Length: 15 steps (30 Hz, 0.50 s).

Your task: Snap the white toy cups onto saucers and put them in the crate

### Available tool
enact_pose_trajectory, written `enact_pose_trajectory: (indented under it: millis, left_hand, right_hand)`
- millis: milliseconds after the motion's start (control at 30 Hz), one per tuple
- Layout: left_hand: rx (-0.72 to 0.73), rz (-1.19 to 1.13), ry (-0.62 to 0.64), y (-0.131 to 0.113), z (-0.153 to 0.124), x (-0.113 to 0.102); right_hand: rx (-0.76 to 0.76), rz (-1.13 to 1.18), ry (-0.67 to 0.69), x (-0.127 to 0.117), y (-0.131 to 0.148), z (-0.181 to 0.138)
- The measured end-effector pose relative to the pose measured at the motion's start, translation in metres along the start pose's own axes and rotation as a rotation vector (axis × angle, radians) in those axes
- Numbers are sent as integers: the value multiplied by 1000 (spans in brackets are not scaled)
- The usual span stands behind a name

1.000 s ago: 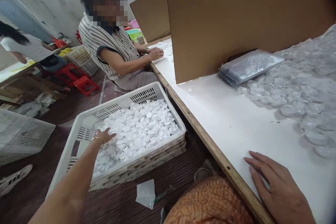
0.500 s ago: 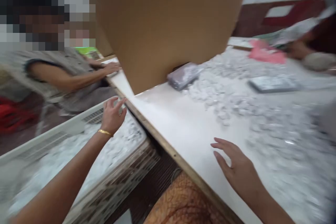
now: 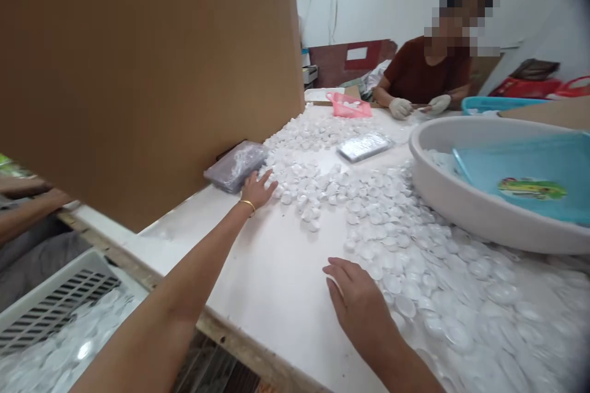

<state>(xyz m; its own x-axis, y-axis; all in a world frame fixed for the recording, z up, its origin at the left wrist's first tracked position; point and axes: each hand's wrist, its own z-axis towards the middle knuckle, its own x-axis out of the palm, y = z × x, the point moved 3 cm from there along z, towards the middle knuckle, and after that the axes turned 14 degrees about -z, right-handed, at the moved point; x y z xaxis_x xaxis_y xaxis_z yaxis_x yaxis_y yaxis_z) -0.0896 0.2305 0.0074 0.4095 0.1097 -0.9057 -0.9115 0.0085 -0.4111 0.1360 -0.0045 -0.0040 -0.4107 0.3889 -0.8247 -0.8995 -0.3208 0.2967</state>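
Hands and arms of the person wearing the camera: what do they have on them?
Both are bare: no gloves, and no sleeves reach into view. The left hand has a thin gold bangle at the wrist. The right hand shows no ring, watch or band.

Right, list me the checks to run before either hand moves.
1. Open left hand touching the edge of the caps: ok.
2. Gap between left hand and wrapped packet: cannot tell, they sit very close.
3. Open right hand flat on the table at the caps' near edge: ok.
4. Nothing under the right palm: cannot tell.
5. Tall cardboard box apart from both hands: ok.
6. Big basin apart from both hands: ok.
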Motion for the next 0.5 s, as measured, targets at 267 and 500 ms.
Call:
enact_pose_trajectory:
  millis: [267, 500]
  left_hand:
    - [16, -44, 6, -54, 4, 56]
    - [140, -199, 52, -135, -63, 77]
  right_hand:
    - [5, -47, 122, 3, 4, 1]
    - [28, -53, 138, -14, -1, 5]
